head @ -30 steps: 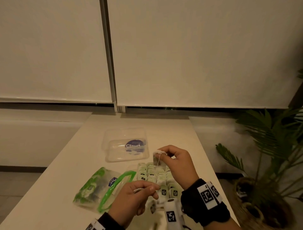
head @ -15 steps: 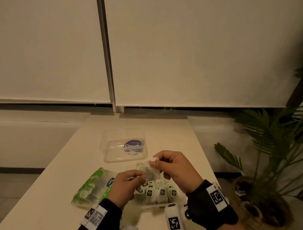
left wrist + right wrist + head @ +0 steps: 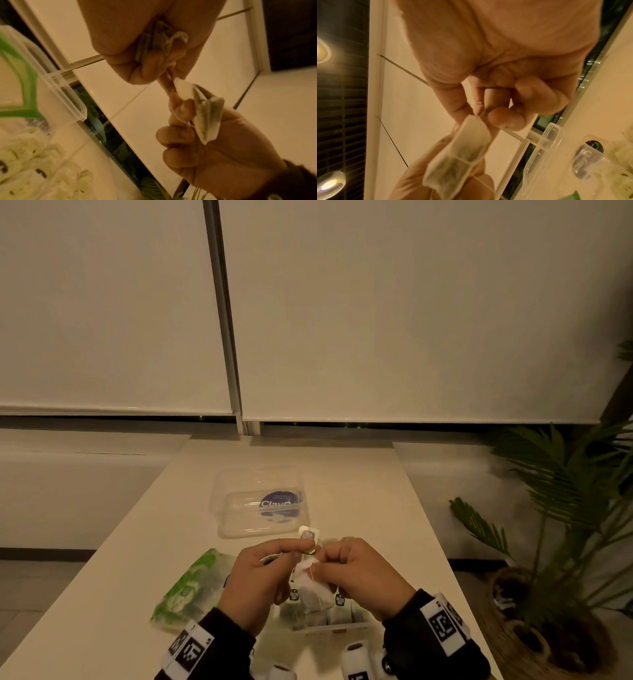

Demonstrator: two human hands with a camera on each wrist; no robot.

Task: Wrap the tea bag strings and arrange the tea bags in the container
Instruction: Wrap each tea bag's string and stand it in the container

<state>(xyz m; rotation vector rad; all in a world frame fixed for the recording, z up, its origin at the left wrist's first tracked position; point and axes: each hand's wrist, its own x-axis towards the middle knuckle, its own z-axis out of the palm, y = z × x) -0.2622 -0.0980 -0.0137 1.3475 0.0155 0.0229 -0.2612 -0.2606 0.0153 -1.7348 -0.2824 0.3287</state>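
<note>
A white tea bag (image 3: 310,589) hangs between my two hands above the clear container (image 3: 342,626), which holds rows of wrapped tea bags (image 3: 34,155). My right hand (image 3: 363,577) pinches the top of the bag (image 3: 462,152) between thumb and forefinger. My left hand (image 3: 260,577) sits close beside it, and its thumb and forefinger pinch the paper tag (image 3: 308,535), which sticks up above the knuckles. The thin string (image 3: 178,117) runs down across the right hand's fingers beside the bag (image 3: 208,119).
The container's clear lid (image 3: 260,501) with a blue label lies further back on the table. A green and white pouch (image 3: 191,587) lies left of my left hand. A potted palm (image 3: 565,525) stands off the table's right edge.
My left hand has risen from near the pouch to meet the right hand, bringing the tag up. The tea bag has dropped lower, between both hands over the container.
</note>
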